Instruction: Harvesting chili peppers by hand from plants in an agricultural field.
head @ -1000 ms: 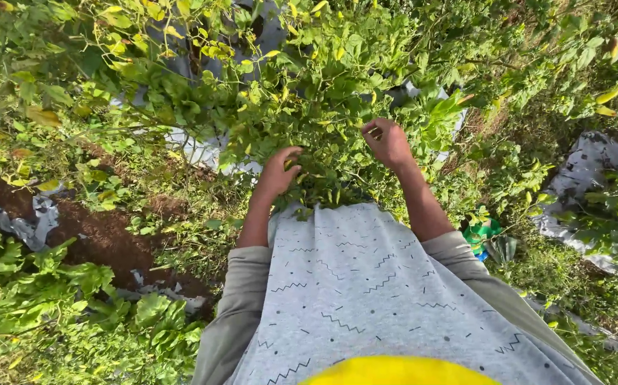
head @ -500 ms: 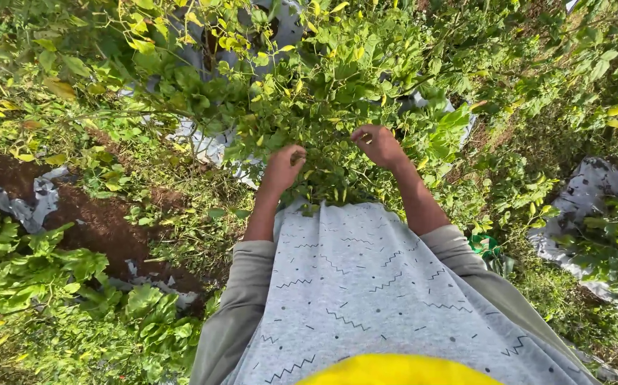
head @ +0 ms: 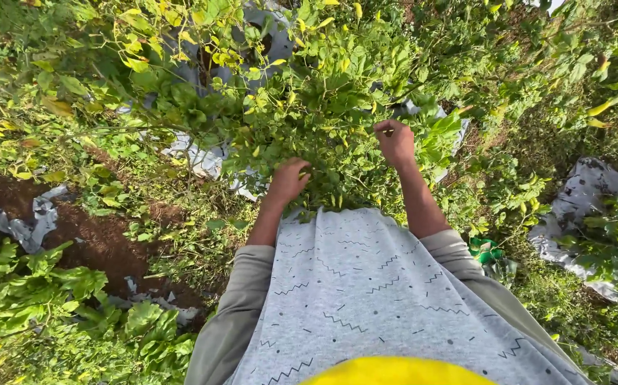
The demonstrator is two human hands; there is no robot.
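I look down at a leafy green pepper plant (head: 323,107) with small green and yellowish pods hanging among its leaves. My left hand (head: 289,180) reaches into the lower foliage, its fingers curled around stems or pods that the leaves hide. A little higher and to the right, my right hand (head: 395,141) is closed in a loose fist on a twig or pod. A grey patterned cloth (head: 366,285) is spread over my front below both arms.
Torn grey plastic mulch (head: 579,207) lies on the ground at right and also behind the plant. Bare brown soil (head: 95,235) runs along the left, with low leafy weeds (head: 45,299) at bottom left. A yellow rim (head: 394,372) shows at the bottom edge.
Both hands have stayed in the foliage, the left one sinking slightly deeper among the leaves. The view has shifted a little.
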